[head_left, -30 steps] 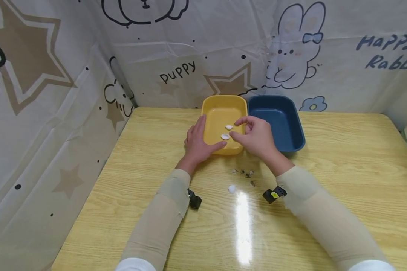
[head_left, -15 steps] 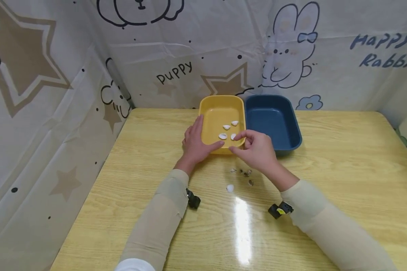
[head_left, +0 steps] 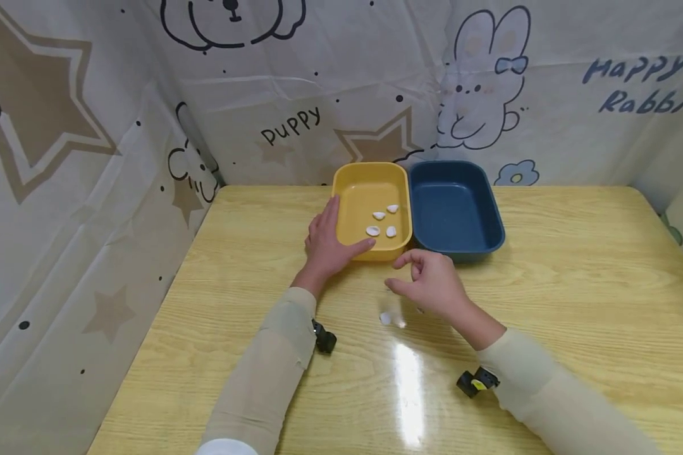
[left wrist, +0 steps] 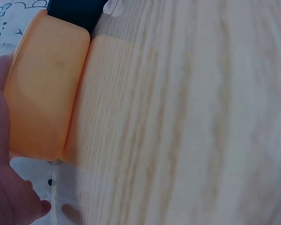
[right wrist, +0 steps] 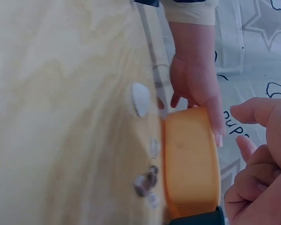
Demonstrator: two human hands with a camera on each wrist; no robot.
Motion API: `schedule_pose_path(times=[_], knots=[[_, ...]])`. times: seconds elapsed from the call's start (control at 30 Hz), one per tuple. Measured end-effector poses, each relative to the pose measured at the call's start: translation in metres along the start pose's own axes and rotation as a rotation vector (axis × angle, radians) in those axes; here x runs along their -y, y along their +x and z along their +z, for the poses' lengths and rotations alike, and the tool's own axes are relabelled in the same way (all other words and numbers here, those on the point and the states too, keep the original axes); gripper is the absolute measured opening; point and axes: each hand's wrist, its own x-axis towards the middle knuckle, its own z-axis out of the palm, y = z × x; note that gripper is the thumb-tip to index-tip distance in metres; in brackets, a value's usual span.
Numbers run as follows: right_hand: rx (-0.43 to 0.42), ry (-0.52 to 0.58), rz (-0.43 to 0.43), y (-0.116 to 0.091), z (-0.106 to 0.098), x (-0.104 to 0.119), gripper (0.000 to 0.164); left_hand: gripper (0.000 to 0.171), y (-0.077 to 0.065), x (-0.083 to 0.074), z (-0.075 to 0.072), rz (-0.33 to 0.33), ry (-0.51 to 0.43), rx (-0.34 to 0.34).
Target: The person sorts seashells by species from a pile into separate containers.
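Note:
My left hand (head_left: pixel 326 243) rests against the left side of the yellow tray (head_left: pixel 344 208), its thumb over the near rim. The left wrist view shows the thumb along the tray's outer wall. Several white shells (head_left: pixel 372 231) lie inside the tray. My right hand (head_left: pixel 432 284) hovers in front of the tray, thumb and index finger apart with nothing between them, the other fingers curled in. Below it, a white shell (right wrist: pixel 141 100) and several small dark shells (right wrist: pixel 147 182) lie on the table; the hand mostly hides the dark ones in the head view.
A dark blue tray (head_left: pixel 458 215) stands against the yellow tray's right side. Both sit on the wooden table (head_left: pixel 575 284) near its back edge, before a printed cloth (head_left: pixel 370 76). A bright reflection shines on the tabletop.
My right hand has let go of white shells inside the yellow tray, where more now lie, and has drawn back toward me over the table. The left hand keeps its place.

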Motion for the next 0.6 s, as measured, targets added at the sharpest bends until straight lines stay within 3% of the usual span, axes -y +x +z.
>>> schedule_pose_path(times=[0.3, 0.6], knots=[[0.103, -0.001, 0.037, -0.014, 0.016, -0.009, 0.030, 0.121, 0.001, 0.001, 0.001, -0.010, 0.011, -0.005], [0.161, -0.109, 0.033, -0.020, 0.023, -0.016, 0.035, 0.121, 0.001, 0.002, 0.002, 0.006, 0.007, -0.014]])
